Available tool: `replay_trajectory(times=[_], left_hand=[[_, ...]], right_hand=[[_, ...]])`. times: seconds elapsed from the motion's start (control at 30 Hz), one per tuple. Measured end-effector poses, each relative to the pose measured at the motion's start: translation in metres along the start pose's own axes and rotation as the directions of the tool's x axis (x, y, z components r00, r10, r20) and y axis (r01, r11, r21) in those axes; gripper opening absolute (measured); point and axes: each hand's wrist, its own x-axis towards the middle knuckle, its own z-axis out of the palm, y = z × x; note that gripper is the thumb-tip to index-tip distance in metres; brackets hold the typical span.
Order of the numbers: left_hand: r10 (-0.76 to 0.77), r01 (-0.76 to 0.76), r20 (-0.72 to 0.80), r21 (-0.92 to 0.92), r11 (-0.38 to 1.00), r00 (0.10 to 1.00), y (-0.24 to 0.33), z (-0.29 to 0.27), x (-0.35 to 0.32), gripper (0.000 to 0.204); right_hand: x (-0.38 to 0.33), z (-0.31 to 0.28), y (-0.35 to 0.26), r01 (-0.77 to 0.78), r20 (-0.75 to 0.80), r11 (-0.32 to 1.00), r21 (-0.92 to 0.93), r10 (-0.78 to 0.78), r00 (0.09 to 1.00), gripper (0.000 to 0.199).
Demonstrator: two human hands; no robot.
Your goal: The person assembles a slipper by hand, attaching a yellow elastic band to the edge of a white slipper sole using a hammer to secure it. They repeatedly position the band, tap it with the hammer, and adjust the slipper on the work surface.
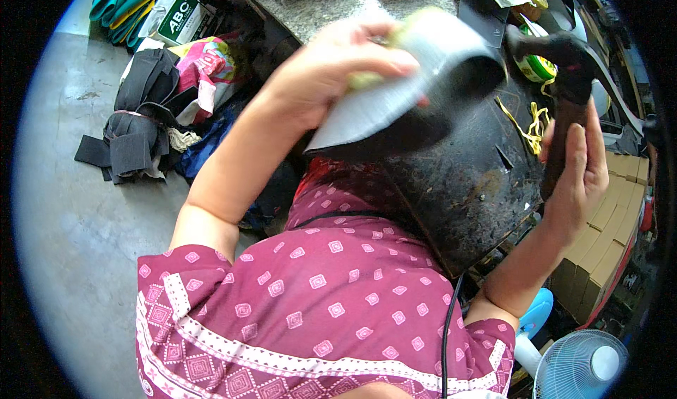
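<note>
My left hand (331, 68) is raised over the near side of the dark workbench, its fingers wrapped round a shoe upper (451, 46). The upper is silvery white outside and black inside, smeared by motion, and a pale yellow-green form, seemingly a last, shows by my fingers. Over at the right, my right hand (582, 166) grips the dark handle of a hammer (566, 117). The hammer stands nearly upright with its head at the top, apart from the shoe upper.
Yellow strips (529, 127) lie on the scuffed black bench top (465, 209). Behind is a grey speckled slab (282, 8); a green-and-yellow tin (539, 68) stands near the hammer. Bundled black pieces (137, 138) lie on the floor at left. Brown cartons (599, 237) and a fan (585, 367) are at right.
</note>
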Motion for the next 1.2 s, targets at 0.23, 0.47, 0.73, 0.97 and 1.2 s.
replay_trajectory(times=[0.23,0.47,0.73,0.97,1.2], left_hand=[[0.558,-0.445,-0.024,0.575,0.686,0.83,0.021,0.004,-0.035,0.05],[0.383,-0.411,0.485,0.873,-0.262,0.786,-0.04,-0.018,0.035,0.031],[0.498,-0.322,0.39,0.921,-0.22,0.775,-0.053,-0.019,0.033,0.024],[0.596,-0.213,0.326,0.944,-0.253,0.734,-0.064,-0.007,0.019,0.02],[0.473,-0.319,0.5,0.853,-0.413,0.726,-0.055,-0.012,0.022,0.013]], right_hand=[[-0.001,-0.011,-0.007,0.013,-0.072,0.999,0.031,-0.011,0.997,0.042],[-0.009,0.005,0.003,-0.02,0.016,0.985,-0.169,0.023,1.0,0.042],[-0.004,0.046,0.027,0.31,0.192,0.673,-0.672,-0.246,0.95,0.035],[0.009,0.063,0.055,0.309,0.225,0.624,-0.717,-0.213,0.951,0.037],[0.016,0.055,0.044,0.105,0.201,0.829,-0.549,0.009,0.979,0.037]])
